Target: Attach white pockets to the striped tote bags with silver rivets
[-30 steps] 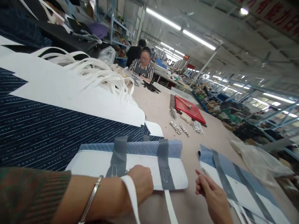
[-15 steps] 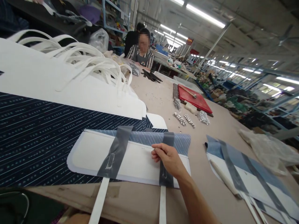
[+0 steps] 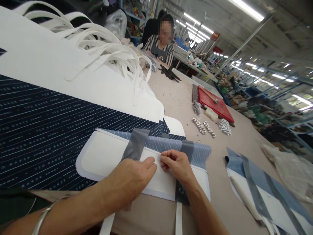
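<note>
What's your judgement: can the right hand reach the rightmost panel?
Probably yes: nothing visibly blocks the tabletop between the right hand and the rightmost panel; a pale stick lies at its left edge.

A mallet (image 3: 208, 95) lies on a red board (image 3: 218, 108); dark strips (image 3: 169, 73) lie near an aproned person (image 3: 161, 52).

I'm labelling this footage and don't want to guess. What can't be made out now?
All in the head view:
Anything the right hand may pinch: too small to tell.
Lower part of the left gray band: hidden behind the left hand.
Lower ends of the white strips: cut off by the bottom edge.
Piled goods far right: blurred.
</note>
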Available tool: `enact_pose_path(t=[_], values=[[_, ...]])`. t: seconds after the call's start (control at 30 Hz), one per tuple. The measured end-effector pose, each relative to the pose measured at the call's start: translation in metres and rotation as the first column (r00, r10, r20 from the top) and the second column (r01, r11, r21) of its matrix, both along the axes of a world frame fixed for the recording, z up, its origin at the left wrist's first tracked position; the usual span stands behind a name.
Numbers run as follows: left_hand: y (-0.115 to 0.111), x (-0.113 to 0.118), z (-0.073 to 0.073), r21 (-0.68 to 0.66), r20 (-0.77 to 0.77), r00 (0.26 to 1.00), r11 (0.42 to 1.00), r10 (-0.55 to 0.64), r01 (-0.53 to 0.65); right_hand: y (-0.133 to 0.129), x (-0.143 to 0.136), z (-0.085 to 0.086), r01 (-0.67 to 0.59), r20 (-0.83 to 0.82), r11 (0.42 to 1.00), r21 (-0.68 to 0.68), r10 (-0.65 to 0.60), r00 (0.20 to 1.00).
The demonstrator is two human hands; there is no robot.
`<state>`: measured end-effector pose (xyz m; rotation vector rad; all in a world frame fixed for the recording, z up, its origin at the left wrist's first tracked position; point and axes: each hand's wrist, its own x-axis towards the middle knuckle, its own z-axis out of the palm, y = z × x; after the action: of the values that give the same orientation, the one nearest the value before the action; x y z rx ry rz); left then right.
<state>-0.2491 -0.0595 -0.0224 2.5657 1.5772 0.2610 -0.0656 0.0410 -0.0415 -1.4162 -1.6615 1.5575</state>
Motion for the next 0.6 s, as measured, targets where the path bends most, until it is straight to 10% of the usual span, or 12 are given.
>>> enact_pose_path(t=[0.23, 0.6], values=[[0.018, 0.006, -0.028, 0.092, -0.037, 0.998, 0.995, -0.045, 0.049, 0.005, -0.001, 0.0, -0.031, 0.068, 0.999, -0.036, 0.034, 0.997], [0.016, 0.006, -0.032, 0.091, -0.053, 0.997, 0.994, -0.058, 0.063, 0.003, -0.021, 0.026, -0.243, 0.544, 0.946, 0.213, 0.092, 0.834]])
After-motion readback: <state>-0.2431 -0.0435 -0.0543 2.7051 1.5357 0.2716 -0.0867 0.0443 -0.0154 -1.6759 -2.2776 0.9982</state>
